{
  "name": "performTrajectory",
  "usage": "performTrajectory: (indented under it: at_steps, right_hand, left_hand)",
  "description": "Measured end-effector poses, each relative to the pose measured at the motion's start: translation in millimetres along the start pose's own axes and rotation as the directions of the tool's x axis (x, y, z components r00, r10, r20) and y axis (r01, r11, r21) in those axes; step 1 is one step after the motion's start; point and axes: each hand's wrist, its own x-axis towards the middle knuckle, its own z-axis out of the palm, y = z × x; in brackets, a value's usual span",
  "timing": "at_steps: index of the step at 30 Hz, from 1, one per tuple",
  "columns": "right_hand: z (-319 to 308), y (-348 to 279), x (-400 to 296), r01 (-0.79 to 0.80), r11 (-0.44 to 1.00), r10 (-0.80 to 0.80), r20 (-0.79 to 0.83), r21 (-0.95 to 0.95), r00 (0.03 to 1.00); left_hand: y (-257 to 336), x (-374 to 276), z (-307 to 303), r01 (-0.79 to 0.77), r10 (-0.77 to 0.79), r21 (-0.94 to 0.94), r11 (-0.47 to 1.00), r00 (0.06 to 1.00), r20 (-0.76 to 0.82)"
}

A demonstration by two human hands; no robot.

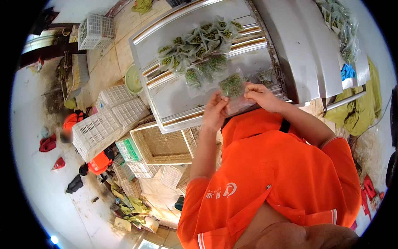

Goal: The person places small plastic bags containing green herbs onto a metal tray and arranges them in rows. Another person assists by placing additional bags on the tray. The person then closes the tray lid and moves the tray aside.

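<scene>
Between my two hands is a clear plastic bag of small green berries or peppercorns (231,85), its lower part flattened out. My left hand (217,109) pinches one edge of the bag between thumb and fingers. The opposite edge is pinched by my right hand (257,95). Just beyond lie several similar filled bags (199,39), grouped in rows on the metal worktable (186,102). A few filled bags (193,78) lie closest to the held one. Partly behind my right hand, more bagged green material (264,76) rests at the table's edge.
A stainless steel machine or counter (298,46) adjoins the table, with a pile of filled bags (340,25) and a blue item (348,71) beyond it. White plastic crates (98,130), a woven-bottom tray (164,143) and a green basin (133,79) stand to the left. People in orange work farther off.
</scene>
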Motion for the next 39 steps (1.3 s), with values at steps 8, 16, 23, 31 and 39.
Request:
performTrajectory:
  at_steps: [8, 16, 23, 31, 39]
  right_hand:
    - [17, 26, 65, 0.184, 0.279, -0.149, 0.146, -0.943, 0.978]
    - [32, 51, 48, 0.087, 0.290, -0.050, 0.076, -0.953, 0.996]
    - [30, 41, 32, 0.173, 0.360, -0.076, 0.156, -0.917, 0.985]
    - [22, 59, 24, 0.256, 0.391, -0.199, 0.190, -0.884, 0.961]
    - [27, 65, 34, 0.306, 0.213, -0.138, 0.281, -0.928, 0.950]
  left_hand:
    - [-6, 39, -47, -0.231, 0.615, 0.899, 0.373, 0.787, -0.054]
    - [-19, 45, -62, -0.250, 0.677, 0.940, 0.232, 0.736, 0.028]
    - [-8, 37, -71, -0.269, 0.586, 0.956, 0.117, 0.796, 0.152]
    - [-6, 30, -79, -0.328, 0.573, 0.911, 0.249, 0.808, 0.134]
    - [1, 22, -76, -0.188, 0.436, 0.961, 0.204, 0.896, 0.082]
